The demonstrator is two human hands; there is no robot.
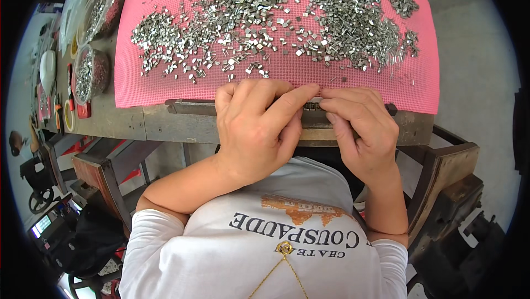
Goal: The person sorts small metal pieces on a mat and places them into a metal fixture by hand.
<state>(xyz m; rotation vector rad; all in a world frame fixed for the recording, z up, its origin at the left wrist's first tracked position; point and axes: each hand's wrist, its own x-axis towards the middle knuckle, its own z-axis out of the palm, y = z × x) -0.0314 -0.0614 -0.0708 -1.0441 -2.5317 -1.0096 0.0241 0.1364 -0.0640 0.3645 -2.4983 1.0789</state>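
A long dark metal bar (193, 106) lies along the front edge of the bench, by the near side of a pink textured mat (160, 86). My left hand (254, 122) rests over the bar's middle, its index finger reaching right and its thumb tucked below. Close beside it, my right hand (364, 125) has its fingertips and thumb pinched at the bar. Between the two hands a short stretch of the bar shows small pieces set in it. Whatever the fingertips hold is hidden or too small to name. Many small silvery metal pieces (348, 23) lie heaped and scattered across the mat.
Two clear plastic tubs (98, 75) of metal pieces stand on the left of the bench (118, 125). Near them are a tape roll (69, 117), orange-handled pliers (58, 114) and a white rounded object (48, 70). A brown bench frame (444, 175) stands at right.
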